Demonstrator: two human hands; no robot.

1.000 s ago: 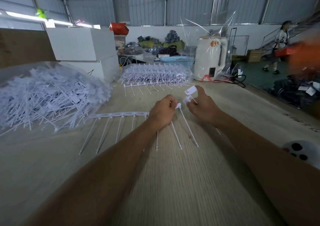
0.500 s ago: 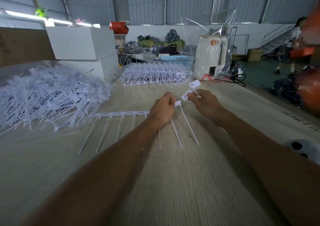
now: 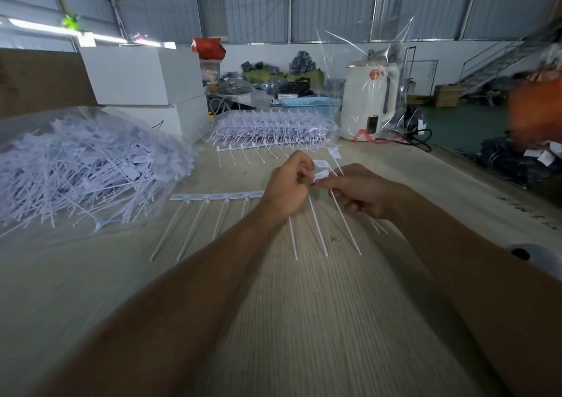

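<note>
Strip (image 3: pixel 217 196) of seven ties running left-right, tails pointing at me, my left hand (image 3: pixel 289 187) clamping its right end, right hand (image 3: pixel 362 193) pinching two loose ties (image 3: pixel 334 153), flags pointing away

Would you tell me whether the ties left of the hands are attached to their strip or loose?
Attached: four ties join the strip beside the left hand.

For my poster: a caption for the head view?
Left hand grips a white tie strip while right hand pinches loose ties.
</note>
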